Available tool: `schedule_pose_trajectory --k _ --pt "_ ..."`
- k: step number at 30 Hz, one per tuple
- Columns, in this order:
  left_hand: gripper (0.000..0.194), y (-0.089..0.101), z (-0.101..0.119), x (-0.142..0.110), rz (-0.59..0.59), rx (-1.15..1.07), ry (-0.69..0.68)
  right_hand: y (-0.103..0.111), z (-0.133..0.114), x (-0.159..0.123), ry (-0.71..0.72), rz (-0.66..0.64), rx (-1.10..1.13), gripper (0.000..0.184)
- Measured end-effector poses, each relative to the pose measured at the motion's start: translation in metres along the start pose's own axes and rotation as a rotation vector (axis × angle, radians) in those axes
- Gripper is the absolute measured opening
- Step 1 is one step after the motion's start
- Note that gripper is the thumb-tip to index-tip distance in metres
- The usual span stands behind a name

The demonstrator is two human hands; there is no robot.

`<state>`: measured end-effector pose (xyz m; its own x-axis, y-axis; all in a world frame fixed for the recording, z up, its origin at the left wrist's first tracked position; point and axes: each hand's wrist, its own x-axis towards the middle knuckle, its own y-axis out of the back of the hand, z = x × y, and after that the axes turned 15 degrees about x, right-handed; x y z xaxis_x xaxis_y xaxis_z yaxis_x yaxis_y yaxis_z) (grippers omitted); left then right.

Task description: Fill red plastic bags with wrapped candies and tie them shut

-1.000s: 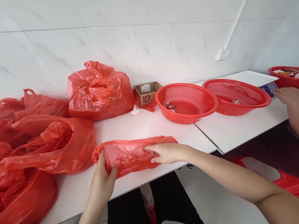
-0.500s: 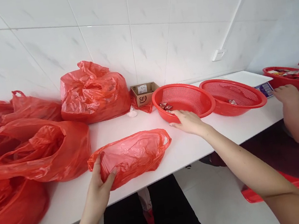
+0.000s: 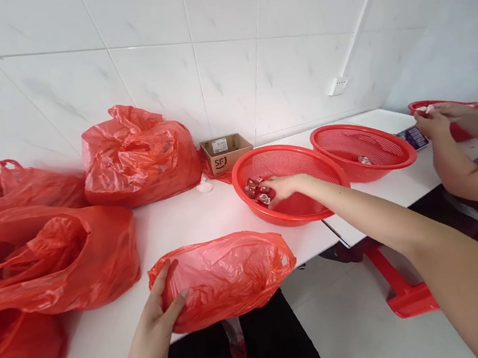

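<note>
My left hand (image 3: 159,319) grips the left end of a red plastic bag (image 3: 226,276) lying at the white table's front edge. My right hand (image 3: 283,187) reaches inside the nearer red mesh basket (image 3: 308,159), fingers closing over small red packets (image 3: 257,191) on its left side. Whether a packet is held, I cannot make out.
Several full red plastic bags (image 3: 136,155) crowd the table's left and back. A small cardboard box (image 3: 226,152) stands by the wall. A second red basket (image 3: 362,145) sits to the right, beside another person's hands (image 3: 431,123), a scale and a third basket (image 3: 457,107).
My right hand let go of the bag, crossed to the nearer basket and went inside it onto the packets. My left hand kept its hold on the bag.
</note>
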<state>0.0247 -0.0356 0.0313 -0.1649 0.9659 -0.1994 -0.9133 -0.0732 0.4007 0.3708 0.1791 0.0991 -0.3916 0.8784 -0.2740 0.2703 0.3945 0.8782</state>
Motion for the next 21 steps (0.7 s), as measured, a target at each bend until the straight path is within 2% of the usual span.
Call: schedule_pose_trajectory --k 2,5,8,12,15,21 --pt "0.072 -0.001 -0.001 0.0 0.011 -0.033 0.021 -0.009 0.002 0.009 0.009 -0.041 -0.03 0.069" --pt "0.072 -0.001 -0.003 0.001 0.047 -0.044 0.03 -0.019 0.004 0.012 0.01 -0.044 -0.037 0.052" --pt "0.072 -0.002 -0.001 0.003 0.054 -0.062 0.027 -0.019 0.005 0.012 -0.005 -0.032 -0.05 0.041" --pt "0.074 -0.007 0.004 0.003 0.036 -0.132 0.046 -0.013 0.01 0.013 -0.066 -0.037 -0.06 0.035" --pt "0.075 -0.009 0.006 0.002 0.038 -0.151 0.047 -0.01 0.014 0.012 -0.123 -0.071 -0.064 0.036" --pt "0.076 -0.008 0.005 0.001 0.049 -0.134 0.076 -0.011 0.014 0.002 -0.176 -0.222 -0.04 0.062"
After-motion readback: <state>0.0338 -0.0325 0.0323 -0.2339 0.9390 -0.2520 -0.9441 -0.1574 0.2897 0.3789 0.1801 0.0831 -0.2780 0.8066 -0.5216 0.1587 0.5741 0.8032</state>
